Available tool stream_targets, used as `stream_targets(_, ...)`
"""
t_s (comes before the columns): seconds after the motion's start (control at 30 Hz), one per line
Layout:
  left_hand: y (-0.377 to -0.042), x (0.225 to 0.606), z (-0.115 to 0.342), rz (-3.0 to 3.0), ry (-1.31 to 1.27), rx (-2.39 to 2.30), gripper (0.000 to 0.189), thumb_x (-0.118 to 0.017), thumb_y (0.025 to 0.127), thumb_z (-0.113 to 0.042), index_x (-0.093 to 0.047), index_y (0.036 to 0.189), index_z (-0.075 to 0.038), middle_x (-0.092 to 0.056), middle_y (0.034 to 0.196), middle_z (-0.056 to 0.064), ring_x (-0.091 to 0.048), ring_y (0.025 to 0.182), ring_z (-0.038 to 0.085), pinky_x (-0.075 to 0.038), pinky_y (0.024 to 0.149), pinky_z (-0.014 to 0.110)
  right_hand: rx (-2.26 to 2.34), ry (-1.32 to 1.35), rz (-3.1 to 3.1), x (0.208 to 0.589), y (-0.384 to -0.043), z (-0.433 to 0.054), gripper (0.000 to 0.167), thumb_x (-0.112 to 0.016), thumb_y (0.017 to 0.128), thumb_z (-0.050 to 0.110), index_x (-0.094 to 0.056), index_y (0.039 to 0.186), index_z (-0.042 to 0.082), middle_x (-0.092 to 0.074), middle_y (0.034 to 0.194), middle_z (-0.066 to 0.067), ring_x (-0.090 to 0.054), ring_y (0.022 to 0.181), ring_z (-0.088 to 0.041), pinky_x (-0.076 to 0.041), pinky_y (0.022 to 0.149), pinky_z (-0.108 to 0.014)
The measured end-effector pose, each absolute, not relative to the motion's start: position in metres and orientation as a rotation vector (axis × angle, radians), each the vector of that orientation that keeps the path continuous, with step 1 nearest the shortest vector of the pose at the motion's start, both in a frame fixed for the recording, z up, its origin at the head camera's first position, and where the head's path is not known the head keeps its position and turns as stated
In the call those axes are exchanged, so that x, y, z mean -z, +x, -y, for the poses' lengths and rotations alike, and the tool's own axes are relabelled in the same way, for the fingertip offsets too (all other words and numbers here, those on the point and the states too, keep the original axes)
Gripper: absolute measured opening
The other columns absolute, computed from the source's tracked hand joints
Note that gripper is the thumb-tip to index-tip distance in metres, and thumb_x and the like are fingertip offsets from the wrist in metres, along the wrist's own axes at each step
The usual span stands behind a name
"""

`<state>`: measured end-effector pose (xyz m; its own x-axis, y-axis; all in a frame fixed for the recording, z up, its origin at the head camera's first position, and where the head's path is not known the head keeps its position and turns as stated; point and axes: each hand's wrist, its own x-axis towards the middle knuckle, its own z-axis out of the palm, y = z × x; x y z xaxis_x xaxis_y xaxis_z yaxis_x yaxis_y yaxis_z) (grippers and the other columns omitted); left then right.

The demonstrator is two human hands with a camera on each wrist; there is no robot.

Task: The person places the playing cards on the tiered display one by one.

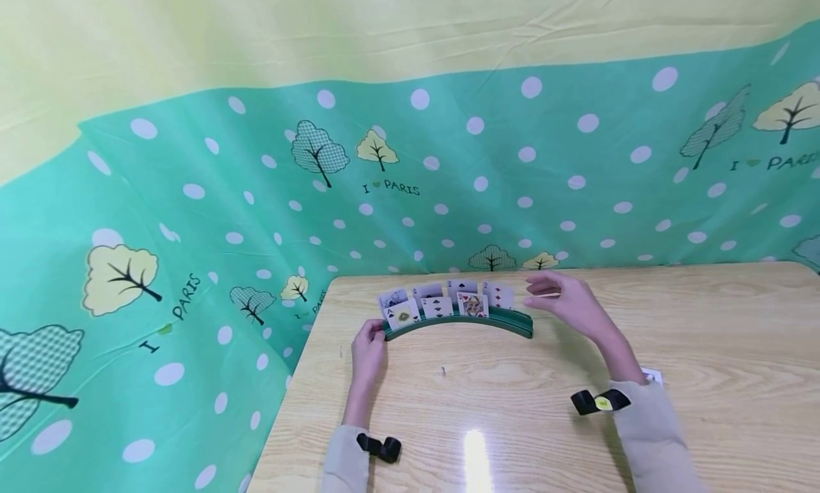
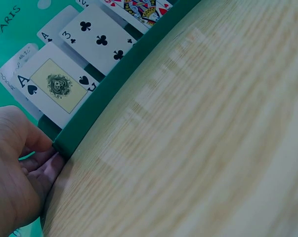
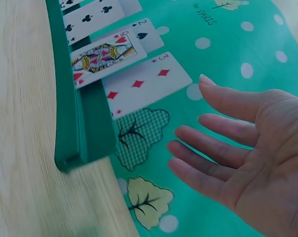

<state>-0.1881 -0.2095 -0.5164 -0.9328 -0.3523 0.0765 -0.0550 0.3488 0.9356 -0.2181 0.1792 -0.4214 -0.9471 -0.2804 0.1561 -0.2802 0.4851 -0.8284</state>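
A curved green card holder (image 1: pixel 461 319) stands on the table with playing cards in two rows. Its front row has an ace of spades (image 2: pixel 57 85), a three of clubs (image 2: pixel 97 39) and a queen of hearts (image 3: pixel 109 57). Behind them stand a joker (image 2: pixel 15 74), another ace (image 2: pixel 60 29), a two of spades (image 3: pixel 151 37) and a three of diamonds (image 3: pixel 146 84). My left hand (image 1: pixel 368 351) grips the holder's left end between thumb and fingers. Beyond the right end, my right hand (image 1: pixel 570 302) hovers with spread fingers, apart from the three of diamonds and holding nothing.
Another card (image 1: pixel 652 376) lies on the wooden table (image 1: pixel 487 393), partly hidden by my right sleeve. A green and yellow curtain (image 1: pixel 397 230) with trees and dots hangs behind the table and along its left side.
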Motion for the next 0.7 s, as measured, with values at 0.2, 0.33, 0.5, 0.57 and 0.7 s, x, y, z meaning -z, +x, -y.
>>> stream_targets(0.2,-0.188,0.517,0.209,2.351,0.36,1.624,0.029,-0.051,0.098,-0.001,-0.067,0.121,0.005,-0.07,0.114,0.021,-0.065,0.106,0.034,-0.05,0.096,0.049,1.405,-0.543,-2.74,0.42,-0.208,-0.198,0.043,-0.077,0.094,0.017,-0.064,0.13,-0.005,-0.071,0.118,-0.02,-0.067,0.109,-0.038,-0.054,0.094,-0.054)
stream_targets(0.33,-0.188,0.515,0.209,2.349,0.358,1.63,0.028,-0.051,0.098,-0.001,-0.067,0.12,0.005,-0.07,0.113,0.021,-0.065,0.106,0.034,-0.049,0.097,0.05,1.309,-0.561,-2.735,0.429,-0.202,-0.216,0.044,-0.078,0.093,0.019,-0.064,0.126,-0.007,-0.071,0.115,-0.021,-0.068,0.105,-0.035,-0.056,0.09,-0.046)
stream_targets(0.5,-0.187,0.513,0.208,2.352,0.364,1.629,0.028,-0.051,0.098,-0.001,-0.067,0.12,0.005,-0.07,0.113,0.021,-0.065,0.106,0.034,-0.049,0.097,0.049,1.166,-0.577,-2.686,0.439,-0.195,-0.245,0.047,-0.081,0.088,0.015,-0.063,0.123,-0.011,-0.072,0.107,-0.016,-0.067,0.097,-0.027,-0.055,0.081,-0.032)
stream_targets(0.57,-0.187,0.514,0.209,2.355,0.367,1.624,0.028,-0.051,0.098,-0.001,-0.067,0.12,0.005,-0.07,0.114,0.021,-0.065,0.106,0.034,-0.049,0.097,0.049,1.113,-0.561,-2.644,0.44,-0.194,-0.257,0.049,-0.082,0.087,0.015,-0.062,0.121,-0.013,-0.071,0.102,-0.014,-0.066,0.094,-0.027,-0.055,0.079,-0.034)
stream_targets(0.7,-0.187,0.515,0.21,2.352,0.369,1.627,0.029,-0.051,0.098,-0.001,-0.067,0.121,0.005,-0.07,0.114,0.022,-0.065,0.106,0.034,-0.05,0.096,0.05,0.928,-0.437,-2.607,0.446,-0.193,-0.282,0.05,-0.086,0.083,0.019,-0.059,0.111,-0.012,-0.064,0.096,-0.013,-0.062,0.088,-0.027,-0.052,0.075,-0.039)
